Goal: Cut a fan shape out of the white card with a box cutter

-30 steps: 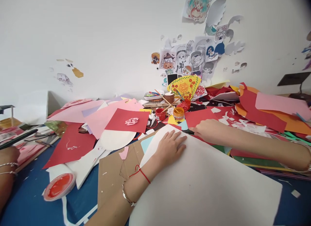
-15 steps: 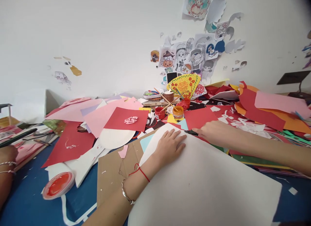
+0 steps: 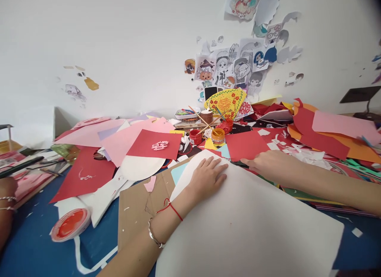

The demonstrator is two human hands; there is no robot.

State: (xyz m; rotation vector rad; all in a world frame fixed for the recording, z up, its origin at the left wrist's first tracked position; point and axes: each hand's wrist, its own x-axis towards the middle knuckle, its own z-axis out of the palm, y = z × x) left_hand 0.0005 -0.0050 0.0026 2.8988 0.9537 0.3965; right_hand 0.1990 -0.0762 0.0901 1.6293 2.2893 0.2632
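A large white sheet [image 3: 256, 229] spreads out before me, partly over a piece of brown cardboard [image 3: 133, 213]. My left hand [image 3: 206, 176] lies on the sheet near its far corner, palm down with the fingers spread. Just right of it, my right hand [image 3: 258, 162] is closed around a dark slim tool [image 3: 237, 163] at the sheet's far right edge. Most of that tool is covered by the fingers, so its exact kind cannot be made out. A light blue piece [image 3: 177, 174] peeks out under the sheet's left edge.
Paint jars [image 3: 218, 136] with brushes stand beyond the corner, before a yellow fan-shaped piece [image 3: 225, 103]. Red paper [image 3: 156, 144], scraps and green scissors [image 3: 361, 168] crowd both sides. Orange-red paint fills a round dish [image 3: 70, 224]. At far left is another person's hand [image 3: 7, 187].
My right hand has slid slightly right along the sheet's edge with the dark tool. My left hand keeps its place on the sheet. The view has shifted a little.
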